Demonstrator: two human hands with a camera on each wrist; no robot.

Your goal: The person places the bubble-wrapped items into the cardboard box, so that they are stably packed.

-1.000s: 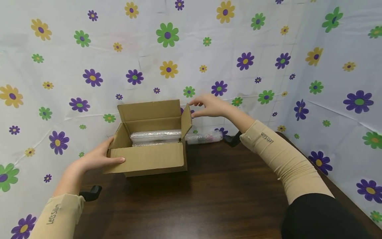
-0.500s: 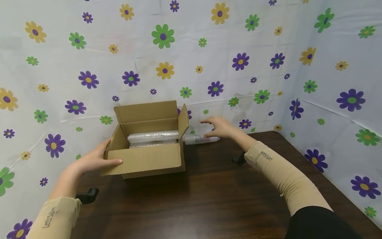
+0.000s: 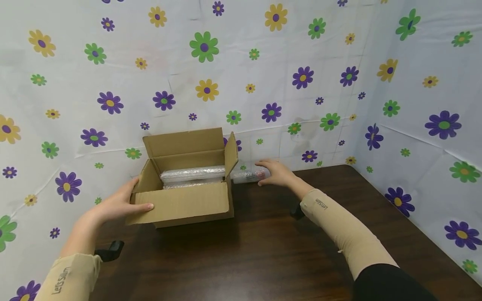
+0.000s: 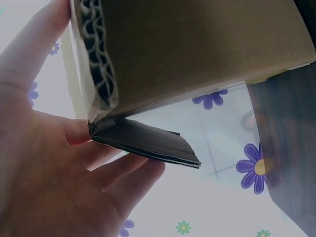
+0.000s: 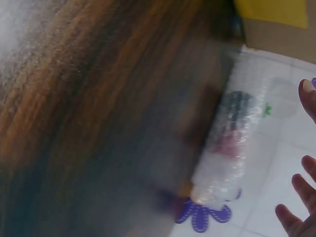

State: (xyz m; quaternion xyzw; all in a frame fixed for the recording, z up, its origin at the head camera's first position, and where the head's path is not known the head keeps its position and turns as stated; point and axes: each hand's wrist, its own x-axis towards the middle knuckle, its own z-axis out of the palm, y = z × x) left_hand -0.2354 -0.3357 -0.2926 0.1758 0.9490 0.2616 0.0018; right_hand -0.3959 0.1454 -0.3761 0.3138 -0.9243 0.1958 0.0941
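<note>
A cardboard box [image 3: 184, 202] stands with its flaps up and outward near the back wall. My left hand [image 3: 114, 205] grips its front left corner, the thumb lying on the front flap; in the left wrist view the fingers reach behind a folded flap [image 4: 148, 143]. Inside lie bubble-wrapped bundles [image 3: 193, 172]. To the right of the box is a long bubble-wrapped roll [image 5: 227, 133], with something dark and something reddish showing through. My right hand [image 3: 278, 173] hovers at the roll's right end, fingers spread and curved; the right wrist view shows its fingertips [image 5: 285, 215] apart from the roll.
A dark brown wooden table [image 3: 263, 251] bears everything. Its back edge meets a white sheet wall [image 3: 226, 75] with printed flowers, and a second such wall [image 3: 410, 125] runs along the right. The box's upright right flap [image 3: 231, 152] stands between the box and the roll.
My right hand has left the box's right flap and moved right and down to the wrapped roll. The left hand stays on the box, and the head view has shifted slightly.
</note>
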